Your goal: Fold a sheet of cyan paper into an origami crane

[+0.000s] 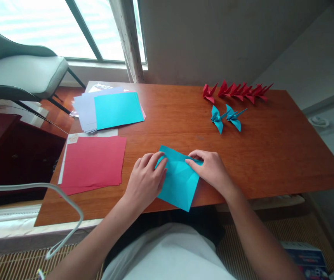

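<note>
A creased square of blue origami paper (180,182) lies at the near edge of the table, one corner reaching past it. My left hand (148,173) rests over the paper's left side, fingers curled and closed on its edge; the fingertips are partly hidden. At the upper right corner, my right hand (209,165) pinches the paper between thumb and fingers. Two folded blue paper cranes (218,118) stand farther back to the right. Behind them is a row of several red paper cranes (237,91).
On the left of the wooden table (272,155) lie a stack of red paper (94,161) and, behind it, blue sheets (119,111) on pale lilac paper (85,112). A white cable (68,198) loops past the near left corner. A chair (24,74) stands by the window.
</note>
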`<state>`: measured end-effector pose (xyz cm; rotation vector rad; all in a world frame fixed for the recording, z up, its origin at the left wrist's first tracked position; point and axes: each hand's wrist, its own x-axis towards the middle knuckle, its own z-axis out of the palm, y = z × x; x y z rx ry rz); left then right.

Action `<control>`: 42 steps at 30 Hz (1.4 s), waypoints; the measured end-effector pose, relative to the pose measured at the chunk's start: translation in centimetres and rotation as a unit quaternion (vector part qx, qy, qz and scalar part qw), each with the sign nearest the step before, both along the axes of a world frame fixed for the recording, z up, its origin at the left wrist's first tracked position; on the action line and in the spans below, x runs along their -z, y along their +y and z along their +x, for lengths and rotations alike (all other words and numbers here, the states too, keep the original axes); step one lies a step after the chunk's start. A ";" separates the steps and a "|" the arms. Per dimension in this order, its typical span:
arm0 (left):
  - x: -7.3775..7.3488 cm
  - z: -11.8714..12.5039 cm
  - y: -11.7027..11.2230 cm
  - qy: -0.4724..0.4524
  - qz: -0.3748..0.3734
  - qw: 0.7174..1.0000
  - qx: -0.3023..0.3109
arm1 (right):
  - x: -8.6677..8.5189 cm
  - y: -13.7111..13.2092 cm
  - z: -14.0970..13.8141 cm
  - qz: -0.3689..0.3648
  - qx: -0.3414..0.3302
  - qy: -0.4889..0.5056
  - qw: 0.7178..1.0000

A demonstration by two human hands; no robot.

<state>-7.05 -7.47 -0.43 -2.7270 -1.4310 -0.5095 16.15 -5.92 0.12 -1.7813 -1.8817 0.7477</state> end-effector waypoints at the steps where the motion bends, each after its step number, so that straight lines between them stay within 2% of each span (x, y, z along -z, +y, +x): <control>1: 0.1 0.0 -0.1 0.017 0.000 1.000 0.010 | 0.0 -0.1 0.0 0.007 -0.007 -0.014 1.000; 5: 0.4 -0.3 -0.2 0.056 0.008 0.998 0.028 | 0.1 -1.1 0.1 0.047 -0.053 -0.071 0.995; 9: 0.5 -0.4 -0.1 0.095 0.019 0.995 0.038 | 0.0 -2.7 -0.1 0.125 -0.106 -0.134 0.977; 17: -0.5 -0.2 0.2 0.136 -0.013 0.990 0.024 | 1.9 -4.6 -0.5 0.247 -0.130 -0.050 0.959; 20: -0.9 -0.1 0.5 0.153 -0.024 0.988 0.024 | 2.6 -4.6 -0.3 0.259 -0.142 -0.043 0.954; 24: -1.1 -0.2 0.8 0.162 -0.033 0.986 0.030 | 2.8 -4.6 -0.1 0.262 -0.190 -0.057 0.944; 35: -1.1 -0.4 1.1 0.181 -0.024 0.982 0.043 | 2.1 -3.9 0.2 0.297 -0.316 -0.125 0.893; 42: -1.0 -0.3 0.9 0.190 -0.024 0.981 0.035 | 1.4 -3.2 0.0 0.328 -0.361 -0.159 0.859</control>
